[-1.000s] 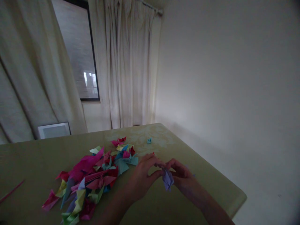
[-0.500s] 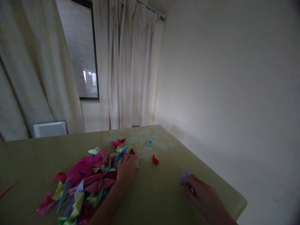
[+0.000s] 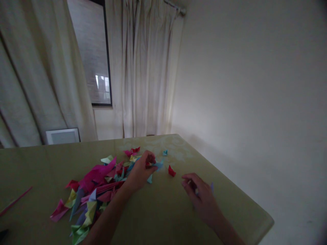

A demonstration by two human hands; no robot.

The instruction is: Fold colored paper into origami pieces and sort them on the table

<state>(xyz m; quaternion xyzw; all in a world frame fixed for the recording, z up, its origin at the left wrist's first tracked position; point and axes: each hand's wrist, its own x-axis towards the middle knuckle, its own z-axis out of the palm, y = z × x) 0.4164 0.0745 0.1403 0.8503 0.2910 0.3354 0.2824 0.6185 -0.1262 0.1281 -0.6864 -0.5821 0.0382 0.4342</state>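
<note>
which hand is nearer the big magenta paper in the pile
Left. The left hand, holding light blue paper, is to the right of the magenta paper; the right hand is farther right, beyond the small red folded paper.

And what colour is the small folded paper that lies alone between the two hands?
The folded paper is red; the head view shows it best.

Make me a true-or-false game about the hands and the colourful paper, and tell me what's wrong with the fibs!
1. The left hand holds light blue paper. True.
2. The right hand is inside the paper pile. False: the right hand is away to the right of the paper pile.
3. A small red paper lies apart from the paper pile. True.
4. The thin pink stick is at the far right. False: the thin pink stick is at the far left.
</note>
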